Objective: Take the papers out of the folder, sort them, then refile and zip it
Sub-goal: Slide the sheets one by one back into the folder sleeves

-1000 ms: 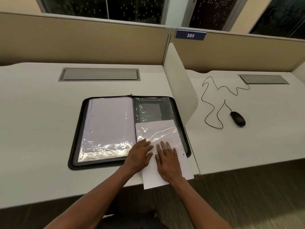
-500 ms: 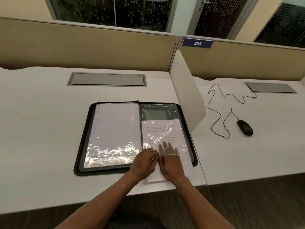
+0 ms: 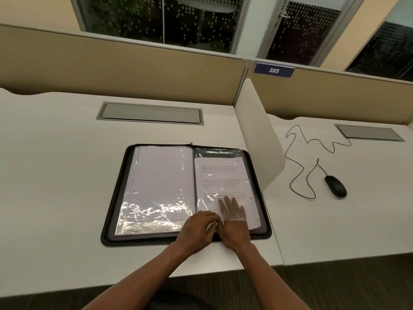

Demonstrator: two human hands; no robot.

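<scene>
White desk (image 3: 55,175) tops are sitting side by side in this office, with tan walls behind them and dark windows above.

A person is leaning over the near desk with both hands down low. The right hand (image 3: 234,222) is lying flat with straight fingers, and the fingers are sitting inside a clear plastic sleeve (image 3: 223,175), on top of a printed paper (image 3: 221,173). It is pressing the paper, not grabbing it. The left hand (image 3: 196,229) is right beside it, touching it, with fingers curled at the bottom edge of the sleeve. It looks like it is pinching the sleeve edge, but I cannot tell for sure.

The printed paper is lying inside the sleeve on the right half of a black folder (image 3: 111,220). The folder is lying wide open and flat on the desk, close to the front edge. On its left half, more white papers (image 3: 161,182) are sitting under shiny plastic. A small zip pull (image 3: 191,143) is showing at the top middle of the folder.

A gray cover plate (image 3: 149,113) is sitting in the desk behind the folder. A white divider (image 3: 261,139) is standing to the right. Past it, a black mouse (image 3: 335,185) with a wiggly cord (image 3: 297,162) is lying on the next desk. A blue sign (image 3: 273,70) is saying 385.
</scene>
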